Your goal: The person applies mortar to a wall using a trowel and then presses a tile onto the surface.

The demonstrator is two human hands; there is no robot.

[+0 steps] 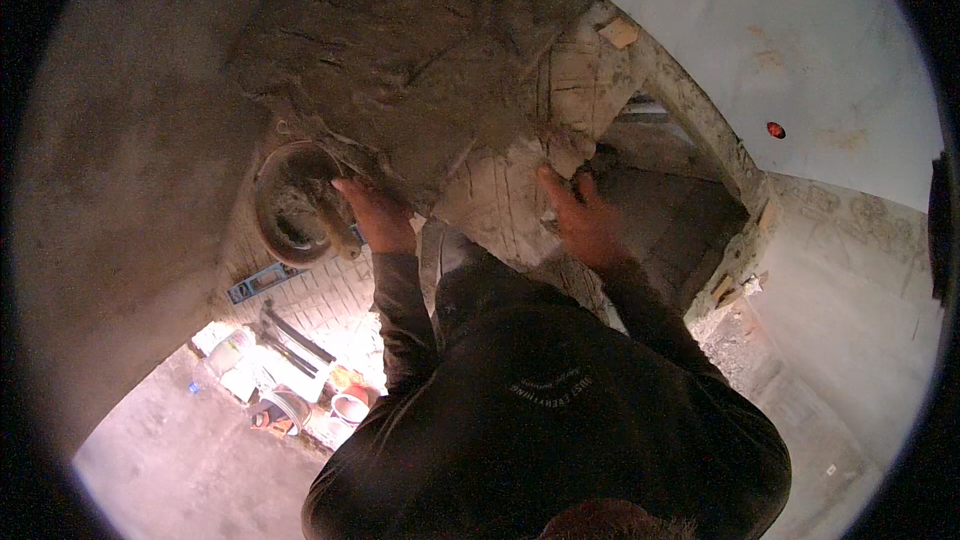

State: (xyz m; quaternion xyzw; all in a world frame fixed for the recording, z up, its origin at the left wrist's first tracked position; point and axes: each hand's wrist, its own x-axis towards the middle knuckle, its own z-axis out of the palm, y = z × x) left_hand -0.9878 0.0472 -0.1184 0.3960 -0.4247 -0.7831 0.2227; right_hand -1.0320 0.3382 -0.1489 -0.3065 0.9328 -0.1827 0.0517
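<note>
My left hand [372, 212] is at the left edge of a rough, dark grey mortar-covered surface [390, 60], fingers extended toward a round bucket [275, 200] with grey residue inside and a light tool handle [340, 232]; whether the fingertips touch is unclear. My right hand [582, 215], slightly blurred, has fingers apart on or just above a pale, cracked, mortar-smeared surface [490, 190], beside a small grey lump [570, 150]. I cannot make out anything held in either hand.
A pale curved panel [820, 60] rises at upper right above a dark tiled step [670, 240]. A grey wall [130, 180] curves along the left. Lower left, a blue level [258, 280] lies above brightly lit tools and buckets [350, 405].
</note>
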